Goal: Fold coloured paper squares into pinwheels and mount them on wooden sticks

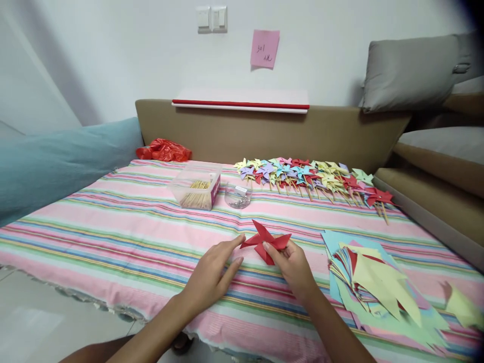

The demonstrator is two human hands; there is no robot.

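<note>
A red paper pinwheel (264, 237), its blades folded in toward the centre, is held just above the striped cloth. My right hand (293, 262) pinches it, thumb on top near the middle and fingers underneath. At its left blade tip is my left hand (217, 267), thumb and index finger apart; the index fingertip is at or very near the paper, and I cannot tell if it touches. Beyond my hands stand a clear plastic tub (196, 189) of wooden sticks and a small round clear container (238, 195) with small metal pieces.
Finished pinwheels on sticks (302, 174) lie in a row at the back right. Cut paper sheets (378, 282) are stacked at the right, with a loose yellow piece (463, 307) beyond. A red plastic bag (164, 150) lies at the back left. Grey cushions (412, 73) rise at the right.
</note>
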